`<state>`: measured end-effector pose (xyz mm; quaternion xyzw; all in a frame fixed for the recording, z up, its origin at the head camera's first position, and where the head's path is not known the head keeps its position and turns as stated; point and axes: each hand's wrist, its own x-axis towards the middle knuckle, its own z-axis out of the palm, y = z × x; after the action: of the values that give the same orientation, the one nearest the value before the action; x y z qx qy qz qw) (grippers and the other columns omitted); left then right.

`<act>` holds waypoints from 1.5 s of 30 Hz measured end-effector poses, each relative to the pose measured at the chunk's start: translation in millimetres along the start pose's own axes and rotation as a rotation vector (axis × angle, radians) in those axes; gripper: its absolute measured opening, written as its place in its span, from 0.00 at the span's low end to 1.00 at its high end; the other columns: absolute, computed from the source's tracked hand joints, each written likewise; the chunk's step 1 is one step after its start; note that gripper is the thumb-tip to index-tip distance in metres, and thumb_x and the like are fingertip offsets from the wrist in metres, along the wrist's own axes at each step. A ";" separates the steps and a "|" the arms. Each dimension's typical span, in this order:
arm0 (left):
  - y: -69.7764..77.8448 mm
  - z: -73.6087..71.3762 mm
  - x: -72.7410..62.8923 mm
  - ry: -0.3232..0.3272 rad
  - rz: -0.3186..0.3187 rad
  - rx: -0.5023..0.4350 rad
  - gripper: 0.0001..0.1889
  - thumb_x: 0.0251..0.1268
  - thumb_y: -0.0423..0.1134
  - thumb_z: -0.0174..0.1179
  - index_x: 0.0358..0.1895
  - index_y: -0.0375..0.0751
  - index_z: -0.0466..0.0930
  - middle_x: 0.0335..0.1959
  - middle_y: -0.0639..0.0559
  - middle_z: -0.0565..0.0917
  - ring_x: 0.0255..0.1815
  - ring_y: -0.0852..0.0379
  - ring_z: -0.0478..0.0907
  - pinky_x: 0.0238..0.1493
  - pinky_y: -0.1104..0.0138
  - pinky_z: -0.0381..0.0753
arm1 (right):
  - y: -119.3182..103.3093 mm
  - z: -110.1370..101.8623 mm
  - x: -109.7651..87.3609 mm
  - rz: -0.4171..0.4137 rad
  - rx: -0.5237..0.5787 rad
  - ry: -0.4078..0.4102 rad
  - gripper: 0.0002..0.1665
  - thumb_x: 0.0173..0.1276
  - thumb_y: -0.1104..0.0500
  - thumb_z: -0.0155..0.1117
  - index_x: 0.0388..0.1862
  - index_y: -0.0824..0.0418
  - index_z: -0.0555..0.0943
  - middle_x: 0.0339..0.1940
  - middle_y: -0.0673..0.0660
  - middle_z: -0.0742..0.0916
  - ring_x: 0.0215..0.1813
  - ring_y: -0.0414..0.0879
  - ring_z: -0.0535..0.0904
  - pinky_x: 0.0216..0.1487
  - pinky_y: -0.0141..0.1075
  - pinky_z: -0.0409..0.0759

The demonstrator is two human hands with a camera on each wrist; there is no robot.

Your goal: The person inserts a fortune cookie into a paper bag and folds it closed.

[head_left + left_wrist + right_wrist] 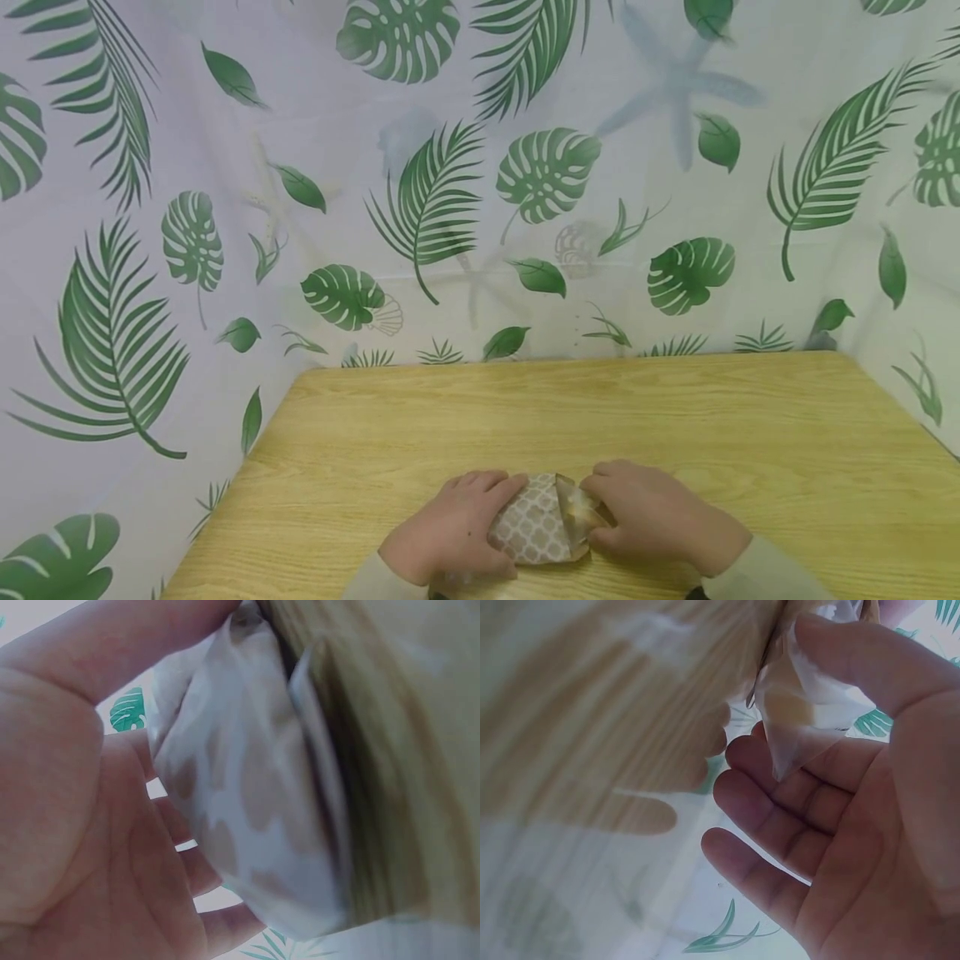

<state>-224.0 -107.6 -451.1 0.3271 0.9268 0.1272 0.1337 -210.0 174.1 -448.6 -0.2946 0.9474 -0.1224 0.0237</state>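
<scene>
On the wooden table, near its front, lies a beige paper packet (pixel 531 523) with a white lattice pattern. Its right end gapes, and a translucent plastic bag (pixel 577 510) with something pale yellow inside shows there. My left hand (pixel 459 527) grips the packet's left end between thumb and fingers. In the left wrist view, the folded end of the packet (pixel 255 780) sits in the crook of that hand. With thumb and fingers, my right hand (pixel 652 512) pinches the bag at the opening. The bag's crumpled corner (pixel 802 712) hangs between thumb and fingers in the right wrist view.
The light wooden table (pixel 465 417) stretches back and to both sides of the hands. White cloth (pixel 465 317) printed with green leaves hangs along its back and sides. Pale sleeves (pixel 765 575) cover both forearms.
</scene>
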 end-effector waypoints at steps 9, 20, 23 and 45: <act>0.1 1.5 -0.1 0.020 0.014 0.029 0.52 0.51 0.58 0.74 0.80 0.60 0.57 0.75 0.56 0.65 0.75 0.52 0.60 0.73 0.47 0.61 | -6.0 0.4 4.2 -0.044 -0.056 0.016 0.26 0.57 0.44 0.75 0.48 0.58 0.84 0.34 0.43 0.78 0.34 0.38 0.73 0.34 0.40 0.79; 2.6 -0.5 -0.7 0.013 0.014 0.028 0.51 0.52 0.58 0.73 0.81 0.59 0.56 0.75 0.55 0.65 0.75 0.52 0.60 0.73 0.46 0.61 | -9.1 0.4 2.0 0.030 -0.013 -0.022 0.39 0.57 0.38 0.75 0.61 0.61 0.82 0.43 0.48 0.82 0.41 0.43 0.77 0.41 0.43 0.82; 2.9 -0.8 -0.8 0.012 0.017 0.033 0.51 0.52 0.59 0.73 0.80 0.58 0.56 0.75 0.55 0.65 0.75 0.52 0.60 0.73 0.46 0.61 | -7.2 -0.4 -2.4 0.052 0.014 -0.007 0.44 0.55 0.37 0.75 0.64 0.62 0.79 0.54 0.55 0.83 0.53 0.52 0.81 0.54 0.51 0.82; 0.8 0.3 -0.9 0.004 0.004 0.003 0.51 0.53 0.59 0.73 0.80 0.60 0.57 0.75 0.56 0.65 0.76 0.51 0.60 0.73 0.47 0.60 | -1.7 2.5 -4.6 -0.010 0.035 0.027 0.31 0.66 0.36 0.68 0.57 0.57 0.84 0.42 0.43 0.82 0.39 0.36 0.76 0.42 0.41 0.81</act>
<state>-222.8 -107.5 -450.9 0.3288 0.9266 0.1264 0.1312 -204.9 174.7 -450.7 -0.2973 0.9439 -0.1430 0.0154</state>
